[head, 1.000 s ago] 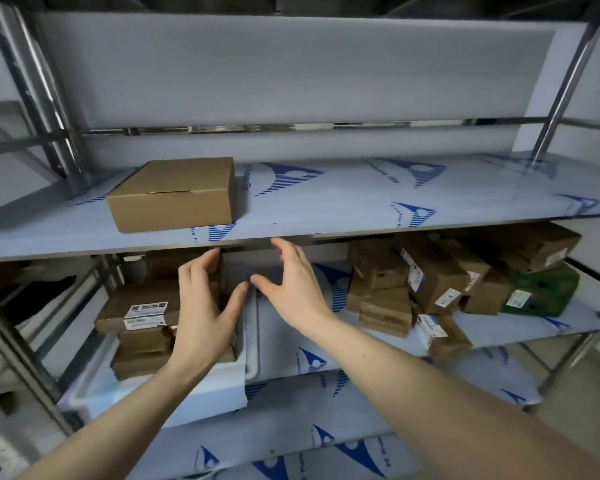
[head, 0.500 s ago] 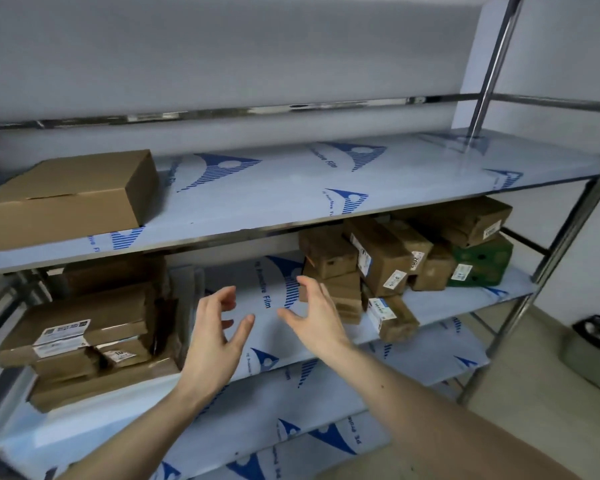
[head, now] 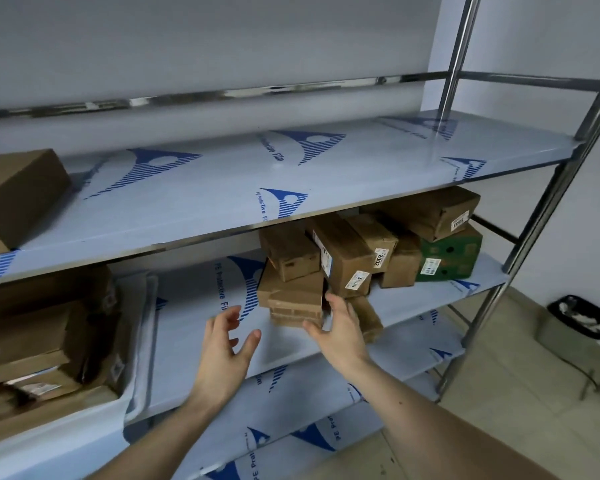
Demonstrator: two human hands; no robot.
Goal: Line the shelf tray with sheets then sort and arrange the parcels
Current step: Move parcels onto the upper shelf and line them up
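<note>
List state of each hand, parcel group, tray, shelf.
left hand: open, empty, over middle shelf
right hand: open, reaching the parcel pile, grip not visible
parcel pile: jumbled, several tilted, on middle shelf
green box: upright, under a brown parcel
tray: lined, holding stacked parcels
top-shelf box: closed, flat

Polished, mirror-bright metal on the rack uprights (head: 455,57) and cross rail (head: 222,93). Smooth, faintly glossy plastic protective film, pale blue with darker print, over the upper shelf (head: 326,174) and middle shelf (head: 194,327). Matt brown cardboard on the parcels (head: 343,252), with crinkled tape and white paper labels (head: 357,280). Printed green card on one box (head: 452,252). Matt white plastic tray (head: 142,341). Dull beige floor tiles (head: 520,403).
</note>
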